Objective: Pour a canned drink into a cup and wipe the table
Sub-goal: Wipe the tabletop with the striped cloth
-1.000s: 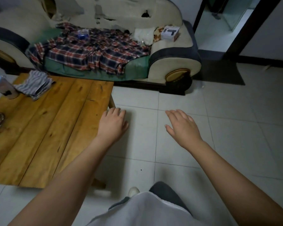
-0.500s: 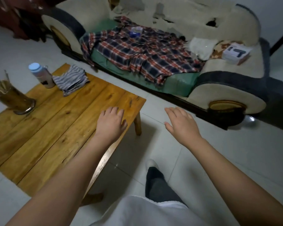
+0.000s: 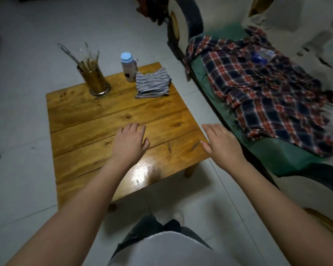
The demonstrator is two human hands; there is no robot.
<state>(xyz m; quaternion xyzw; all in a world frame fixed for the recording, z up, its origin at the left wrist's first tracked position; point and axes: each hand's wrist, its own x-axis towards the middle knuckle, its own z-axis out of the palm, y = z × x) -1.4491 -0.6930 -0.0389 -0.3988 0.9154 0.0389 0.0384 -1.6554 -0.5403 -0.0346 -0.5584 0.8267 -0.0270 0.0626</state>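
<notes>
Here both hands are empty and held flat, with fingers straight and a little spread. The left hand [image 3: 130, 143] is above the middle of the wooden table [image 3: 81, 120], and the right hand [image 3: 222, 144] is above the table's right edge, beside the sofa [image 3: 288, 160].

The task's things are partly missing from view. I see no can and no clear cup. At the far side of the table stand a bottle [image 3: 128, 67] with a pale blue cap, a folded striped cloth [image 3: 152, 85] just beside it, and a brown glass holder [image 3: 94, 79] full of thin sticks or brushes.

The risks, as I judge them: the holder is tall and its sticks lean out, so a careless reach toward the cloth or bottle may knock it over. The bottle stands near the far edge and may be pushed off. The table looks glossy, so a container may slide on it during pouring.

As for writing, the bottle has a dark mark on its side, but it is too small to read. No brand is legible anywhere.
</notes>
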